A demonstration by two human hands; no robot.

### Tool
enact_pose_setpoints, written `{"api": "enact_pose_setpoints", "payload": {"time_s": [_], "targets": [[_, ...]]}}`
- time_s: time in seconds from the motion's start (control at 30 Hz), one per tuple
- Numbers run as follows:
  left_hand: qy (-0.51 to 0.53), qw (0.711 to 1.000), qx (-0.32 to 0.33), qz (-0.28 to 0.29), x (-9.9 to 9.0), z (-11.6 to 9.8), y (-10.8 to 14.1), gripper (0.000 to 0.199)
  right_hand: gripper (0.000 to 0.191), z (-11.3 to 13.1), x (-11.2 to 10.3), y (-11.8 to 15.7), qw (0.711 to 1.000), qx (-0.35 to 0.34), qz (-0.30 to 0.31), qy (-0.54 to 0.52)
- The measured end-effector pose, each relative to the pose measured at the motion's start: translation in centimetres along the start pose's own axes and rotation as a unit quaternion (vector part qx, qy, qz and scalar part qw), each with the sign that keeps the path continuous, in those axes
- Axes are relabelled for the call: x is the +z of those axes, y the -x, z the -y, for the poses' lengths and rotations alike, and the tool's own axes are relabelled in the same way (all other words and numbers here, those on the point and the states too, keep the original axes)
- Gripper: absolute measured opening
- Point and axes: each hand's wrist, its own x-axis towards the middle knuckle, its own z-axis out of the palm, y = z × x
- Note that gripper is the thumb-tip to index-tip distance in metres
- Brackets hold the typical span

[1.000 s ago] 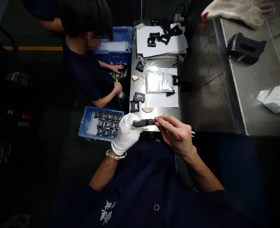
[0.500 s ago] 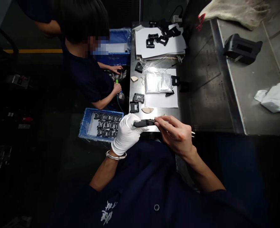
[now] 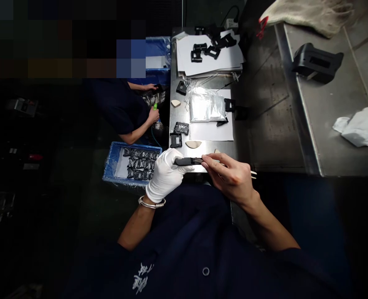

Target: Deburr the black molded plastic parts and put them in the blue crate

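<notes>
The white-gloved left hand (image 3: 164, 176) clamps a flat black plastic part (image 3: 186, 161), apparently to steady it; the right hand (image 3: 232, 176) pinches a slim pale tool (image 3: 254, 172).

part (image 3: 186, 161) in left hand (image 3: 163, 176), tub (image 3: 108, 166) further left, table (image 3: 208, 146) seemingly beneath

A navy shirt (image 3: 184, 236), white glove (image 3: 163, 176) and silver bangle (image 3: 154, 206) show.

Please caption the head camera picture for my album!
A gloved left hand holds a black part, with the bare right hand at its other end.
</notes>
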Motion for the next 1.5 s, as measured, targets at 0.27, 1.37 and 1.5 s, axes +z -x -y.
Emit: {"api": "enact_pose_setpoints", "payload": {"time_s": [0.27,1.37,1.5], "targets": [[0.008,1.000,0.004,-0.004,0.1,0.2,-0.1,0.024,0.023,0.0,0.0,0.1,1.000,-0.010,0.003,0.017],[0.075,0.996,0.039,-0.007,0.8,-0.7,0.0,0.035,0.016,-1.1,1.2,-0.8,0.909,0.100,-0.018,-0.405],[0.053,0.998,0.044,-0.013,0.8,-0.7,0.3,0.039,0.023,-1.2,1.1,-0.7,0.918,0.060,-0.034,-0.391]]}}
